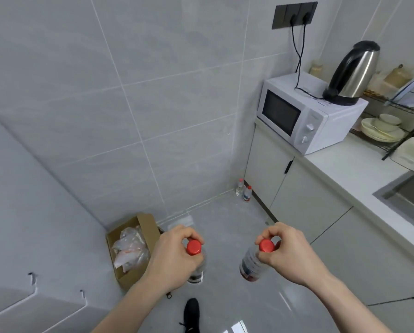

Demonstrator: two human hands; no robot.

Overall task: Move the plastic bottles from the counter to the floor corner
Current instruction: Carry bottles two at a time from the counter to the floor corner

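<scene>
Hanging upright from each grip, two plastic bottles are being carried above the floor: the left hand (169, 258) is pinching one red-capped bottle (196, 263) at its neck, the right hand (290, 255) the other bottle (251, 263). Far and slightly right, the floor corner (232, 189) is already holding two bottles (244, 191); the right hand is nearer.

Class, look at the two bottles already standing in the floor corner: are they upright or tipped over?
Upright. Both corner bottles stand with red caps on top, bases on the floor.
</scene>
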